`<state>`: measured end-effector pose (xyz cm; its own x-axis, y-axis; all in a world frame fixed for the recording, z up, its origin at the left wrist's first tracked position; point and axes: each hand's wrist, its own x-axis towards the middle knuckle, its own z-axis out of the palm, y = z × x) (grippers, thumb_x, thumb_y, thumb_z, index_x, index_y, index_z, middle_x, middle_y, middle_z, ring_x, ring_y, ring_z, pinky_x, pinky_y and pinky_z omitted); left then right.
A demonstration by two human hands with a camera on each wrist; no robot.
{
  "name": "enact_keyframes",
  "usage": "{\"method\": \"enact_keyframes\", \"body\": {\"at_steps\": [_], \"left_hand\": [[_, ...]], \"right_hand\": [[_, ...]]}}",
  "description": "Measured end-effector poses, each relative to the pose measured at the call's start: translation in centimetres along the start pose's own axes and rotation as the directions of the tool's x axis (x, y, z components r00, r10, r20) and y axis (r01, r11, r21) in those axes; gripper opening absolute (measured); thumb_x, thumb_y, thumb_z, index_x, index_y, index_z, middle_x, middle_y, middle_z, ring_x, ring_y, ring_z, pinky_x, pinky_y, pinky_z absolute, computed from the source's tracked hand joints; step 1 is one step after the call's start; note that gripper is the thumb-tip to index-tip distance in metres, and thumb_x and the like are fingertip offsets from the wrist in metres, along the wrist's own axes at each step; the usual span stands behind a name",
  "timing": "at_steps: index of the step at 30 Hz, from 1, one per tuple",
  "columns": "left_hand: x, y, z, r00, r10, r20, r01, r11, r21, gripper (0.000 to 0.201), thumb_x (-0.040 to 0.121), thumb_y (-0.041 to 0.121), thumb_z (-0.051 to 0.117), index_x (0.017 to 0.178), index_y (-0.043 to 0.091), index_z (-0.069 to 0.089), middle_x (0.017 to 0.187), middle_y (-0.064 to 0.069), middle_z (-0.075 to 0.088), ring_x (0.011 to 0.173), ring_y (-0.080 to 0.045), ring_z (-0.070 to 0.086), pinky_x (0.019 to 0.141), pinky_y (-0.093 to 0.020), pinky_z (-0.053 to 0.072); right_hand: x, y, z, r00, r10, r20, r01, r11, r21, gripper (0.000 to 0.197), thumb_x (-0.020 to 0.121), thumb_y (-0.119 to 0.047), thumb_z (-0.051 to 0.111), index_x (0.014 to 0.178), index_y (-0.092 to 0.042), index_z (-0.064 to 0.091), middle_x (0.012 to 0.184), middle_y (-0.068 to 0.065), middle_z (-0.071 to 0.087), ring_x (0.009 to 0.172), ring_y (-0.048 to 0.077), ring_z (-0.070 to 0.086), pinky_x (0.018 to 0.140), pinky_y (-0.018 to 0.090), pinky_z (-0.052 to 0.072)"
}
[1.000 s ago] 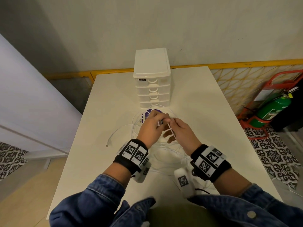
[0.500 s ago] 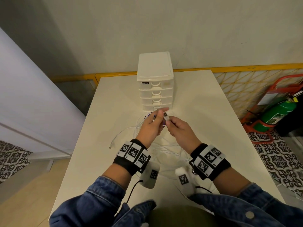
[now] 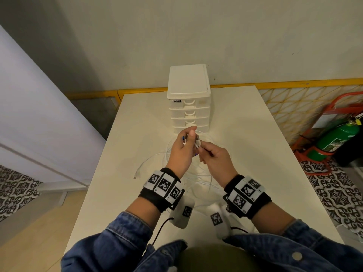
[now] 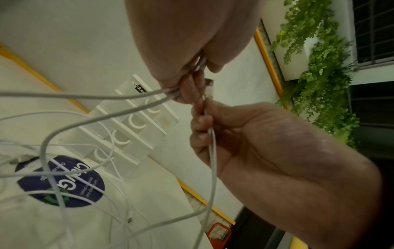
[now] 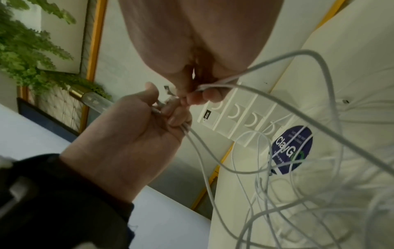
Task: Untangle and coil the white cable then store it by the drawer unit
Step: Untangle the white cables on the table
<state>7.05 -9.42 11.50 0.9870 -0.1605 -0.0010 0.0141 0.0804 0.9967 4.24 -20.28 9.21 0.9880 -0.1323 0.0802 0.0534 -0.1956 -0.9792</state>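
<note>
A white cable (image 3: 152, 158) lies in tangled loops on the white table (image 3: 245, 146), in front of the white drawer unit (image 3: 188, 99). One loose end (image 3: 135, 176) rests at the left. Both hands are raised just before the lowest drawer. My left hand (image 3: 189, 135) pinches several strands of the cable (image 4: 119, 97) between thumb and fingers. My right hand (image 3: 202, 148) grips a strand just below a plug (image 3: 198, 143), fingers curled round it (image 4: 205, 116). In the right wrist view the strands (image 5: 319, 128) hang from both hands to the pile.
A round purple sticker (image 4: 61, 182) lies on the table under the loops, close to the drawer unit (image 4: 132, 121). A green fire extinguisher (image 3: 337, 140) in a red stand sits on the floor at the right. Yellow railing (image 3: 294, 83) runs behind the table.
Both hands have risen and moved a little toward the drawer unit, lifting the cable strands with them. The plug end now shows between the fingertips.
</note>
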Motion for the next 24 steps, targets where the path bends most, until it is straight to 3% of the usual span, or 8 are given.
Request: {"method": "enact_keyframes", "body": {"at_steps": [4,7,9,12,15,18,21,24], "left_hand": [[0.0,0.4,-0.1,0.996,-0.088,-0.001,0.088,0.996,-0.029,0.043,0.101,0.035,0.030,0.126,0.007,0.051,0.056,0.015,0.055,0.045,0.002,0.050,0.050,-0.012,0.043],[-0.3,0.5,-0.2,0.997,-0.079,0.004,0.079,0.997,-0.006,0.040,0.100,0.036,0.036,0.117,0.006,0.056,0.082,0.002,0.062,0.052,-0.001,0.055,0.051,-0.013,0.044],[-0.5,0.2,-0.1,0.998,-0.058,-0.006,0.058,0.998,0.036,0.027,0.094,0.025,0.055,0.110,0.003,0.056,0.091,-0.007,0.064,0.061,-0.005,0.059,0.054,-0.015,0.047],[-0.5,-0.3,0.1,0.999,-0.040,-0.038,0.043,0.995,0.092,0.020,0.085,0.011,0.068,0.099,0.001,0.057,0.082,-0.004,0.064,0.063,-0.006,0.062,0.058,-0.019,0.050],[-0.6,-0.4,0.0,0.997,-0.064,-0.041,0.066,0.996,0.052,0.017,0.091,0.022,0.061,0.089,0.006,0.056,0.076,-0.014,0.065,0.053,-0.026,0.058,0.050,-0.030,0.048],[-0.3,-0.4,-0.3,0.997,-0.050,-0.053,0.053,0.997,0.062,0.026,0.091,0.030,0.060,0.084,0.006,0.057,0.070,-0.013,0.066,0.049,-0.025,0.057,0.046,-0.029,0.044],[-0.2,0.3,-0.2,0.995,-0.029,-0.094,0.034,0.998,0.054,0.028,0.092,0.026,0.058,0.087,-0.002,0.057,0.065,-0.004,0.062,0.047,-0.015,0.056,0.042,-0.025,0.043],[-0.2,0.7,-0.3,0.996,0.018,-0.089,-0.014,0.999,0.043,0.024,0.095,0.021,0.053,0.081,0.001,0.054,0.062,-0.004,0.056,0.050,-0.008,0.056,0.051,-0.021,0.048]], "right_hand": [[-0.1,-0.1,0.2,0.999,0.023,-0.039,-0.018,0.993,0.118,0.017,0.087,-0.002,0.057,0.098,-0.004,0.069,0.075,0.007,0.065,0.057,0.000,0.054,0.060,0.013,0.046],[-0.2,-0.1,0.3,0.996,0.084,-0.008,-0.081,0.984,0.159,0.014,0.085,-0.003,0.060,0.095,-0.004,0.070,0.073,0.006,0.067,0.054,0.003,0.058,0.058,0.015,0.050],[-0.2,-0.1,0.3,0.993,0.117,-0.002,-0.115,0.974,0.193,0.012,0.085,-0.004,0.061,0.091,-0.005,0.070,0.070,0.005,0.068,0.054,0.006,0.060,0.057,0.018,0.052],[-0.3,0.0,0.4,0.990,0.143,-0.004,-0.140,0.971,0.192,0.005,0.085,-0.005,0.060,0.085,-0.004,0.065,0.067,0.007,0.067,0.052,0.014,0.062,0.054,0.024,0.052],[-0.4,-0.2,0.7,0.992,0.127,-0.005,-0.124,0.975,0.183,0.009,0.086,-0.008,0.060,0.079,-0.002,0.057,0.068,0.006,0.064,0.048,0.015,0.058,0.049,0.024,0.048],[-0.4,-0.5,1.0,0.996,0.082,0.042,-0.087,0.986,0.143,0.012,0.089,-0.015,0.058,0.079,-0.013,0.051,0.073,-0.002,0.063,0.055,0.016,0.059,0.054,0.024,0.050],[-0.5,-0.2,1.2,0.995,0.046,0.087,-0.058,0.988,0.145,0.010,0.089,-0.016,0.057,0.089,-0.019,0.047,0.087,-0.002,0.060,0.072,0.017,0.063,0.069,0.026,0.053],[-0.2,0.6,0.8,0.989,0.070,0.127,-0.090,0.984,0.153,0.046,0.084,-0.016,0.064,0.122,-0.023,0.040,0.107,-0.004,0.057,0.096,0.014,0.062,0.083,0.022,0.052]]}}
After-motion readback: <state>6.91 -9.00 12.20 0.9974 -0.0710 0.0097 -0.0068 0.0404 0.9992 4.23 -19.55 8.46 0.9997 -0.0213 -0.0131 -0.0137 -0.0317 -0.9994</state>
